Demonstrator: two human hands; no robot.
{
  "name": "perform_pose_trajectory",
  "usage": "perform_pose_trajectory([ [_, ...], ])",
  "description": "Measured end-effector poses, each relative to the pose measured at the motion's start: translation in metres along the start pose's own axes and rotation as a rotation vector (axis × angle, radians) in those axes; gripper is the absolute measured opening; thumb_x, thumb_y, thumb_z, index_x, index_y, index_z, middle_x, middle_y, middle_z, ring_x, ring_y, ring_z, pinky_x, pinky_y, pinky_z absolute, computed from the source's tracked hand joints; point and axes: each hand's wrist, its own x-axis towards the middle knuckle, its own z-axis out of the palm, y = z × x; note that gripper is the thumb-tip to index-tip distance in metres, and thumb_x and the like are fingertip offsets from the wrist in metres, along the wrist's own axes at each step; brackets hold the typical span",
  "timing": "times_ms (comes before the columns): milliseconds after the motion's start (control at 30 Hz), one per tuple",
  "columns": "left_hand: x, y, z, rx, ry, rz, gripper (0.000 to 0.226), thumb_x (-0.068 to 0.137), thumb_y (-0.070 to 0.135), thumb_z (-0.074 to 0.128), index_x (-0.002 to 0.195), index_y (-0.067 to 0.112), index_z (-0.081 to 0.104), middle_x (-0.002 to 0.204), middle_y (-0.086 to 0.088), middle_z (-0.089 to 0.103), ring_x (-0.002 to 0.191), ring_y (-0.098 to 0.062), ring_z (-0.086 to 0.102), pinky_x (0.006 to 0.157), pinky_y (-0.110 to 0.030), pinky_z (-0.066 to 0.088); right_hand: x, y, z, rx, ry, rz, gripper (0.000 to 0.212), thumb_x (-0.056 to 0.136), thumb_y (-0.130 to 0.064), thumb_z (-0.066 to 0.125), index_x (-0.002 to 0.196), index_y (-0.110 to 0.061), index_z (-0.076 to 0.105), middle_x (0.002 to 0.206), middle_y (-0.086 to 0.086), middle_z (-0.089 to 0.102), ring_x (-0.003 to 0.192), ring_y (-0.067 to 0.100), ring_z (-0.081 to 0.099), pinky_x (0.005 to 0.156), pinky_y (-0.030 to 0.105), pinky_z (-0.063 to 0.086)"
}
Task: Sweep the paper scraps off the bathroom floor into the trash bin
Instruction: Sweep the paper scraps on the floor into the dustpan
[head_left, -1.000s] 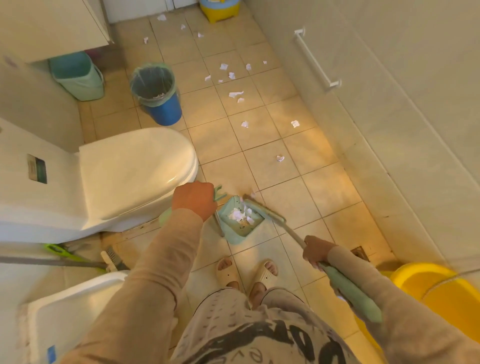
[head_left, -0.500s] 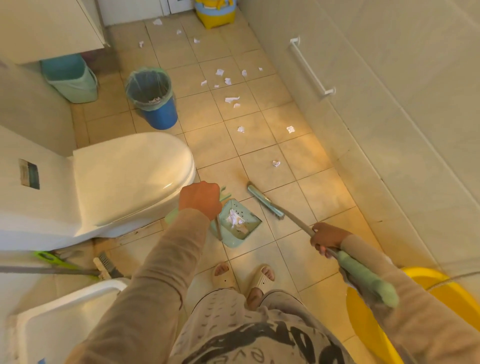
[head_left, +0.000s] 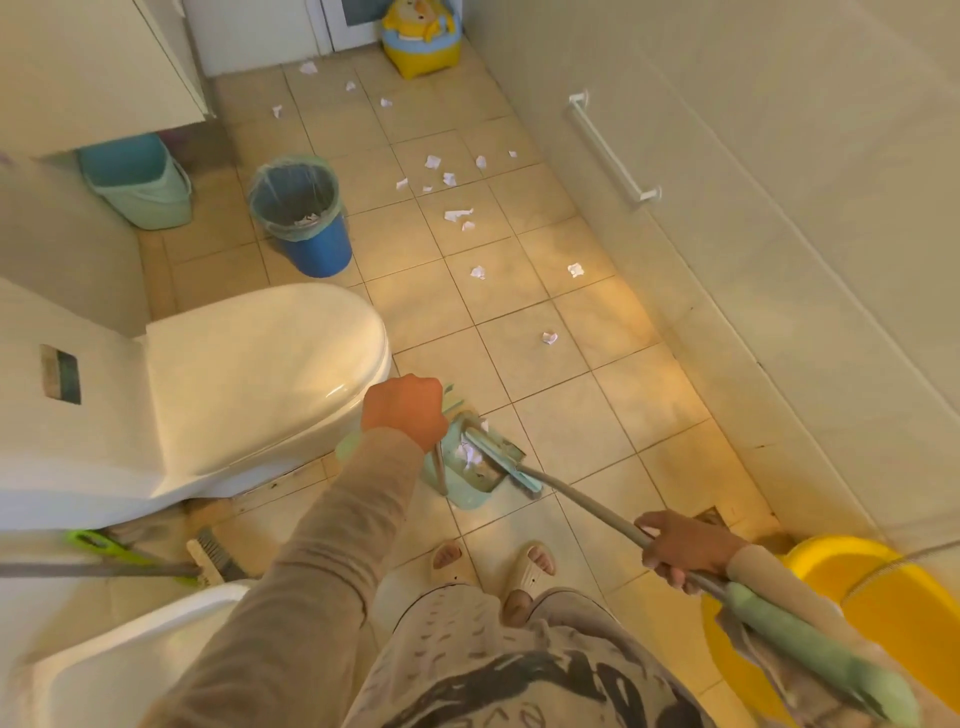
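Note:
My left hand grips the upright handle of a light green dustpan standing on the tiles beside the toilet. White scraps lie inside the pan. My right hand holds the grey shaft of a broom, whose green head lies across the pan's mouth. Several paper scraps are scattered over the floor ahead, up to the far door. The blue trash bin with a green liner stands past the toilet and holds a few scraps.
A white toilet fills the left. A teal bucket sits under the cabinet, a yellow basin at lower right, a yellow child's potty by the far door. A brush and mop lie behind the toilet. A towel rail runs along the right wall.
The broom head swung from the floor just right of the dustpan back onto the pan's mouth. My right hand slid down and right along the shaft. The view tilted up toward the door.

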Motion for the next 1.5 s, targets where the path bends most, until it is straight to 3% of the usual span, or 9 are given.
perform_pose_trajectory([
  [100, 0.000, 0.000, 0.000, 0.001, 0.009, 0.000, 0.018, 0.086, 0.022, 0.053, 0.100, 0.016, 0.064, 0.097, -0.006, 0.069, 0.090, -0.027, 0.066, 0.066, -0.027, 0.038, -0.009, 0.007, -0.003, 0.000, 0.018, -0.009, 0.036, 0.087, -0.010, 0.051, 0.117, -0.024, 0.037, 0.056, 0.000, 0.055, 0.033, 0.006, 0.043, 0.038, 0.018, 0.040],
  [267, -0.007, 0.004, 0.003, 0.005, 0.017, 0.012, 0.019, 0.086, 0.023, 0.054, 0.101, 0.016, 0.064, 0.097, -0.006, 0.069, 0.091, -0.027, 0.066, 0.066, -0.028, 0.037, -0.009, -0.025, -0.009, -0.124, 0.112, -0.079, 0.029, 0.089, -0.006, 0.047, 0.118, -0.004, 0.047, 0.058, 0.002, 0.050, 0.039, 0.009, 0.042, 0.035, 0.017, 0.037],
  [367, -0.011, 0.005, 0.006, 0.017, 0.022, 0.019, 0.020, 0.088, 0.025, 0.053, 0.102, 0.016, 0.064, 0.098, -0.006, 0.069, 0.093, -0.027, 0.066, 0.066, -0.028, 0.037, 0.000, -0.041, -0.006, -0.065, 0.137, -0.081, 0.006, 0.089, 0.001, 0.043, 0.092, -0.003, 0.047, 0.055, 0.005, 0.045, 0.031, 0.008, 0.040, 0.032, 0.014, 0.033],
  [667, -0.009, 0.006, 0.004, 0.022, 0.033, 0.023, 0.018, 0.087, 0.024, 0.054, 0.099, 0.015, 0.064, 0.096, -0.007, 0.069, 0.091, -0.028, 0.066, 0.066, -0.028, 0.038, 0.003, -0.027, 0.015, 0.126, 0.006, 0.027, 0.017, 0.090, 0.001, 0.041, 0.074, -0.001, 0.047, 0.043, 0.002, 0.041, 0.032, 0.010, 0.039, 0.037, 0.019, 0.035],
  [800, -0.007, 0.002, 0.004, 0.007, 0.030, 0.006, 0.018, 0.086, 0.025, 0.055, 0.099, 0.016, 0.064, 0.096, -0.006, 0.069, 0.090, -0.027, 0.066, 0.067, -0.027, 0.038, -0.012, -0.004, 0.022, 0.308, 0.001, 0.078, 0.013, 0.090, 0.001, 0.043, 0.098, 0.000, 0.053, 0.046, 0.003, 0.042, 0.030, 0.008, 0.037, 0.036, 0.017, 0.034],
  [900, -0.008, 0.002, 0.007, -0.015, 0.042, 0.009, 0.020, 0.087, 0.027, 0.053, 0.099, 0.015, 0.063, 0.098, -0.006, 0.069, 0.092, -0.028, 0.066, 0.068, -0.027, 0.039, -0.003, -0.005, 0.036, 0.342, 0.070, 0.011, 0.037, 0.086, 0.005, 0.044, 0.123, 0.005, 0.049, 0.054, 0.006, 0.041, 0.031, 0.008, 0.036, 0.035, 0.016, 0.035],
  [1067, -0.009, 0.000, 0.009, -0.012, 0.063, 0.050, 0.025, 0.090, 0.035, 0.051, 0.101, 0.015, 0.062, 0.100, -0.007, 0.068, 0.093, -0.028, 0.065, 0.067, -0.028, 0.037, 0.008, -0.022, 0.021, 0.430, 0.112, -0.032, 0.009, 0.085, 0.004, 0.046, 0.091, -0.001, 0.050, 0.054, 0.006, 0.044, 0.033, 0.010, 0.039, 0.039, 0.018, 0.035],
  [1267, 0.009, 0.005, -0.001, 0.047, 0.095, 0.104, 0.024, 0.091, 0.036, 0.049, 0.099, 0.017, 0.061, 0.099, -0.005, 0.068, 0.091, -0.027, 0.065, 0.065, -0.028, 0.037, 0.005, -0.019, -0.006, 0.538, 0.127, -0.045, 0.015, 0.090, -0.001, 0.043, 0.077, -0.004, 0.049, 0.046, 0.002, 0.043, 0.025, 0.009, 0.036, 0.037, 0.015, 0.032],
  [1500, 0.045, 0.021, -0.017, 0.045, 0.100, 0.110, 0.027, 0.091, 0.041, 0.050, 0.100, 0.018, 0.062, 0.096, -0.006, 0.069, 0.089, -0.029, 0.066, 0.065, -0.028, 0.040, 0.022, -0.008, -0.034, 0.626, 0.182, -0.073, 0.020, 0.089, -0.003, 0.046, 0.108, -0.008, 0.044, 0.050, 0.003, 0.045, 0.028, 0.009, 0.037, 0.036, 0.015, 0.032],
])
